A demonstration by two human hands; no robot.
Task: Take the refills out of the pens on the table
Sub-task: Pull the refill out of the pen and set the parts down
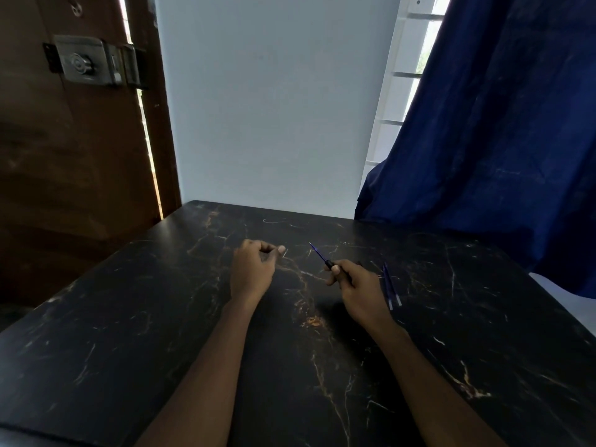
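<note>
While both forearms stretch out over the black marble-look table (pixel 129 317), the right hand (pixel 358 290) grips a pen (pixel 338 269) between thumb and fingers. Its barrel is dark, nearly black, and mostly hidden inside the closed fist; only a short stub of it pokes out past the thumb. From that stub a thin blue refill (pixel 317 251) sticks out, slim as a needle, slanting up and away toward the left and ending in a fine point. It looks translucent blue along its length, and it is clear of the tabletop, lifted just above it.

The left hand (pixel 253 269) sits a little apart from the pen, to its left, with the fingers curled in and the thumb tip pressed against the forefinger. Whether anything small is pinched there I cannot tell; nothing shows between the fingertips.

Just beside the right hand, on its outer side, two more refills (pixel 392 285) lie flat on the table, close together and almost parallel, running from far to near. They are the same thin blue, with paler, whitish ends at the near side.

The tabletop is dark with pale and rusty veins running through it. Behind it stands a plain pale wall (pixel 274 108), a brown wooden door (pixel 64 156) with a metal lock (pixel 85 62) on the left, and a deep blue curtain (pixel 500 124) hanging at the right, its hem touching the table's far corner.
</note>
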